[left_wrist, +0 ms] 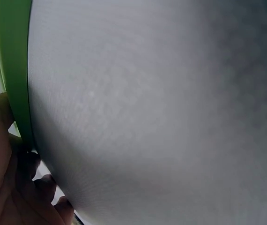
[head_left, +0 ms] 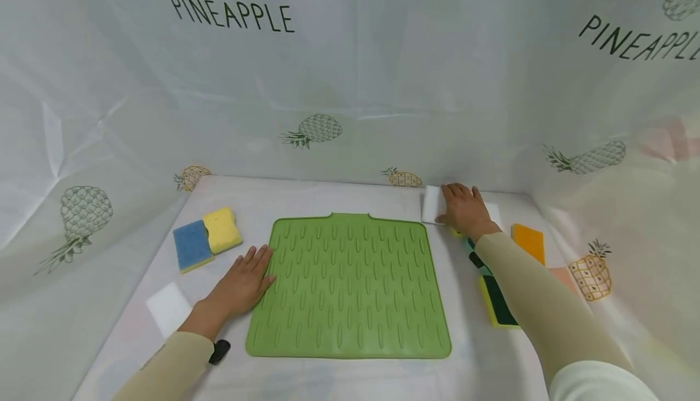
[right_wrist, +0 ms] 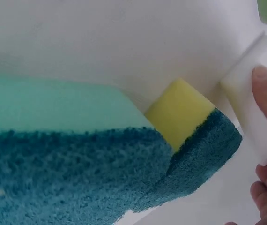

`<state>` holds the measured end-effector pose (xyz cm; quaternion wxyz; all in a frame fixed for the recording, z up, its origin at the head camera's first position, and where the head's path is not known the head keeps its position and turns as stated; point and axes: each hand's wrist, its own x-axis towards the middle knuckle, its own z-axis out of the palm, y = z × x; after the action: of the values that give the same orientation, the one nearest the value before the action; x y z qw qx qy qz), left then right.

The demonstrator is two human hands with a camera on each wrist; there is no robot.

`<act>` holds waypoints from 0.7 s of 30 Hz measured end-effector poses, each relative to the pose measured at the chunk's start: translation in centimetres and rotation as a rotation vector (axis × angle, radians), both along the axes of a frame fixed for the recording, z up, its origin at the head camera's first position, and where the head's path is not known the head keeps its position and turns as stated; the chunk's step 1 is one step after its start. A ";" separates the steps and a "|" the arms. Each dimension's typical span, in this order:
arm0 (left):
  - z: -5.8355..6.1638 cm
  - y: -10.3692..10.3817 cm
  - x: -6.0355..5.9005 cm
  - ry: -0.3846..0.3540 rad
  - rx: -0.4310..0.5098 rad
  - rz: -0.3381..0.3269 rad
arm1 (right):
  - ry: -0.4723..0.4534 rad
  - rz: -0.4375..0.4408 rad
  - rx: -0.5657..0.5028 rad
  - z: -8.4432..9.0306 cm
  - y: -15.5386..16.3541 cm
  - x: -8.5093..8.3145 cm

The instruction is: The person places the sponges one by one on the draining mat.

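- The left hand rests at the left edge of a green ridged silicone mat, its fingers loosely extended and close together, the thumb lying out over the mat's border; it has hold of nothing that shows.
- The left wrist view is dark and close, so whether any fingertip reaches under the mat's edge cannot be told.
- The right hand reaches to the far right part of the table and grips a white block sponge, thumb on one face and fingers bent round another side, opened only as far as the block's thickness.
- The green mat lies flat in the middle of the table, its handle-like tab at the far edge.
- A second white block shows just right of the right hand.
- Under and beside the right forearm lie a yellow sponge with a dark scouring side, a mint sponge with a dark scouring side, and a yellow and dark green scrub sponge.
- Beyond that forearm, to the right, lies an orange sponge.
- Left of the mat, a blue-topped sponge touches a yellow sponge.
- A white rectangular piece lies near the left wrist.
- A pineapple-printed sheet hangs behind the table.
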<state>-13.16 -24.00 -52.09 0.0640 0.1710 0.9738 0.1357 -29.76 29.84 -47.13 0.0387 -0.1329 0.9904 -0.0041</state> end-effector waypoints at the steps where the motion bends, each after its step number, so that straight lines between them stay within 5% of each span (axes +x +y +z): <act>1: 0.0 0.0 0.0 -0.002 0.000 -0.001 | -0.003 0.004 -0.002 0.0 0.0 0.0; 11: 0.1 -0.4 0.0 -0.007 -0.016 -0.048 | 0.024 0.019 -0.027 -1.2 0.0 0.4; 21: 0.0 -0.7 -0.9 -0.004 -0.023 -0.100 | 0.220 0.066 -0.041 0.3 -0.3 1.2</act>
<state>-14.09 -24.70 -52.07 0.0744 0.2185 0.9654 0.1215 -28.56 29.57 -46.87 -0.0727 -0.1656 0.9835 -0.0084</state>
